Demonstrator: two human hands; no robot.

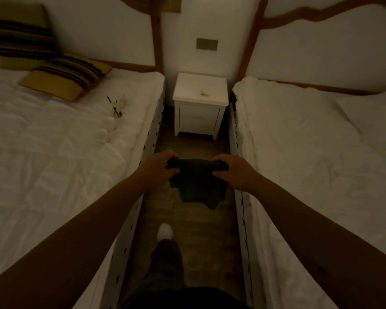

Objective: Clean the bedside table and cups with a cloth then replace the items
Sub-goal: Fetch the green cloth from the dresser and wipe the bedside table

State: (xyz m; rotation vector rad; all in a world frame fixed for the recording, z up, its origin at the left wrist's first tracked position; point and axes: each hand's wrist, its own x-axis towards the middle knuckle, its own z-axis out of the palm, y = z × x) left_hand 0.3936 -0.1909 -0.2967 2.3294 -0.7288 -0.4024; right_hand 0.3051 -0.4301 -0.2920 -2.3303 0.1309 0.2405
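Observation:
A dark cloth [197,184] hangs in the aisle between two beds, held up at its top edge by both hands. My left hand [157,169] grips its left corner and my right hand [234,170] grips its right corner. Ahead, against the wall, stands the white bedside table [214,85], with only a small yellowish scrap [202,93] on its top. On the left bed near its edge lie small pale objects [104,136], perhaps cups, and a pair of glasses [116,107]; the dim light hides detail.
White beds flank the narrow aisle, left bed [54,141] and right bed [310,141]. Two striped yellow cushions [65,74] lie on the left bed. My foot in a white shoe [165,231] is on the dark wood floor [210,230].

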